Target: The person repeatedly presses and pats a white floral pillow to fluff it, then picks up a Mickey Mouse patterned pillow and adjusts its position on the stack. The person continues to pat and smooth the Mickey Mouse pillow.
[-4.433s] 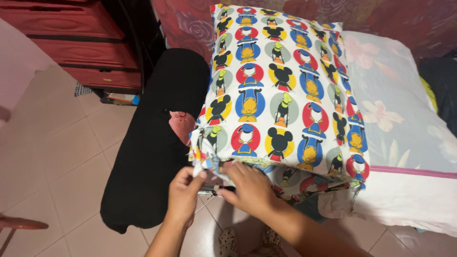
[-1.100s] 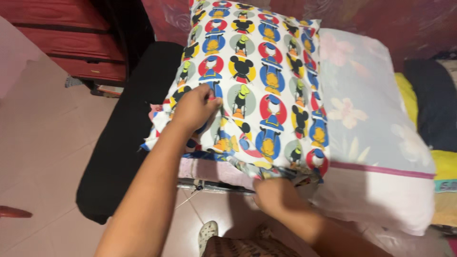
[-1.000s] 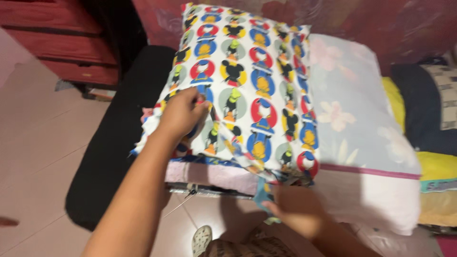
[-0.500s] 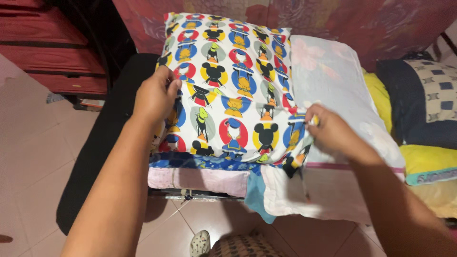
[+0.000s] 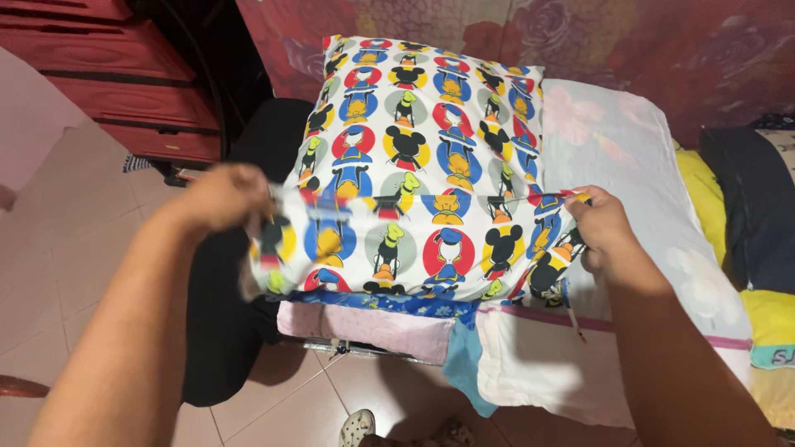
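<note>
Hands stretching one cartoon pillowcase (image 5: 414, 240) taut.

Left hand (image 5: 219, 197) and right hand (image 5: 603, 225) clenched on its folded open edge, running left to right; long axis pointing away toward the red wall (image 5: 646, 41), over one pillow, beside one floral pillow (image 5: 613, 157).

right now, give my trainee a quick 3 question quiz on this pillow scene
1. True or false: both hands grip the cartoon-print pillowcase.
2. What lies right of the cartoon-print pillow: A) a pale floral pillow, B) a green basket, C) a wooden chair?
3. Which hand looks motion-blurred?

Key:
1. True: left hand and right hand pinch the open end's corners, stretched between them.
2. A, the pale floral pillow.
3. The left hand.
</note>
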